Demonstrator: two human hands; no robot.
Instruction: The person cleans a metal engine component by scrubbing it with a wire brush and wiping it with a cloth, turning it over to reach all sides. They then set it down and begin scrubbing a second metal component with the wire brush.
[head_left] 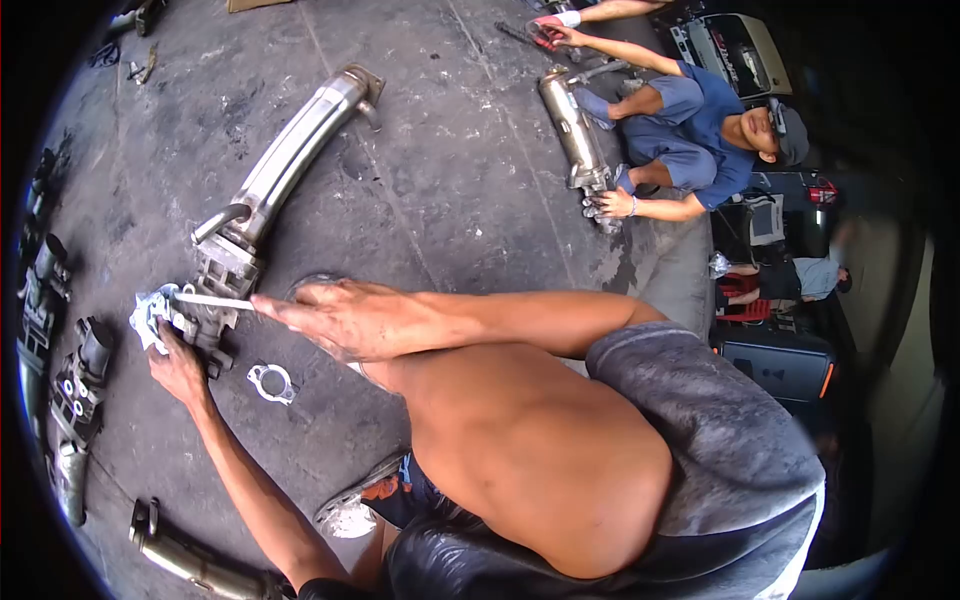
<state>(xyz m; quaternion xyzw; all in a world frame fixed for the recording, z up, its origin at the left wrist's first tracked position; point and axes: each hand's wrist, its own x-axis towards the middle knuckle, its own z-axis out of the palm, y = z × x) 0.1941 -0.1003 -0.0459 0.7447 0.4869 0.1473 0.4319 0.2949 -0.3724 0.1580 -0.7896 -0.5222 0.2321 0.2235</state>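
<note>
Gripping a thin rod, right hand is probing the valve; left hand is clasping its base, gasket lying nearby.

Silver pipe, white rag, grey stained floor, co-worker's blue shirt

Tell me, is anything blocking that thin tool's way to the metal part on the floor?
Nothing visible does. The right hand holds the thin tool, whose tip already reaches the metal part; the left hand steadies it from beside.

Bare floor right of long pipe, gasket below, engine parts crowding left
</note>
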